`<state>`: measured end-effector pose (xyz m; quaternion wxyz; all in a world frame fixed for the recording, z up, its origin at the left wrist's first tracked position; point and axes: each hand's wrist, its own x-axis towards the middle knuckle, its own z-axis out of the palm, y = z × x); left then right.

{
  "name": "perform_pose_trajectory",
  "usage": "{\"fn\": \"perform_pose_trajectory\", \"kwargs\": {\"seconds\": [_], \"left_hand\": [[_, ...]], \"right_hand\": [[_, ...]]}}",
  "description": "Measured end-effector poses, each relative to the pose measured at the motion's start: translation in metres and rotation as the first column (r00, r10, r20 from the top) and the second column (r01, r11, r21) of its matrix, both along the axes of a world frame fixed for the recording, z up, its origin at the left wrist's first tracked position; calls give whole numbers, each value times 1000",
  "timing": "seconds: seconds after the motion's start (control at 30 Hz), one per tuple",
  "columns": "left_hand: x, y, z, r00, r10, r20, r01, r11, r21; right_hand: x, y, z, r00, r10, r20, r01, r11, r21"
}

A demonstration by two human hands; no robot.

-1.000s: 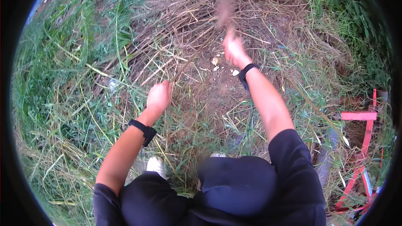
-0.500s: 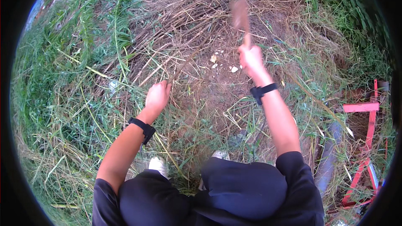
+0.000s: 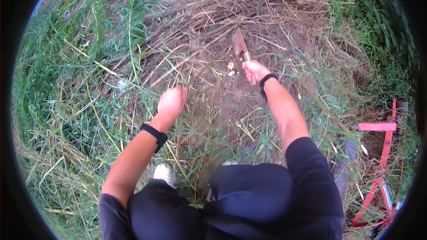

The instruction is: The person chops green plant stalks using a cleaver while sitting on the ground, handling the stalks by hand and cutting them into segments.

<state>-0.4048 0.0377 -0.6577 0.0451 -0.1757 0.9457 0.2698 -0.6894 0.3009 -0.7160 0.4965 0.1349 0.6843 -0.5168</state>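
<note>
My right hand is wrapped round the wooden handle of a billhook-like chopping knife. The knife's broad, rusty-brown blade points away from me, low over the bare soil. To its left, my closed left hand grips the near end of a thin brown stick. That stick slants up and right toward the blade; whether the two touch, I cannot tell. Pale wood chips lie on the soil just left of my right hand.
Beyond my hands spreads a heap of dry stalks. Green grass grows at the left, denser plants at the far right. On the right lies a red metal frame beside a greyish beam. My white shoe shows below.
My right hand has swung the knife down and slightly left, from a blurred raised position to low over the ground. My left hand keeps the stick, almost in place.
</note>
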Motion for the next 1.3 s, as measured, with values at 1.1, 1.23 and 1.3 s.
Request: {"fn": "perform_pose_trajectory", "kwargs": {"seconds": [1.1, 1.23, 1.3], "left_hand": [[258, -309, 188, 866, 484, 128, -102, 421, -901], [206, -249, 212, 958, 278, 76, -74, 492, -867], [181, -216, 231, 970, 235, 67, -58, 490, -870]], "right_hand": [[326, 214, 74, 800, -460, -386, 537, 836, 116], [330, 246, 90, 759, -499, -419, 586, 803, 105], [332, 272, 81, 741, -476, -474, 600, 786, 148]]}}
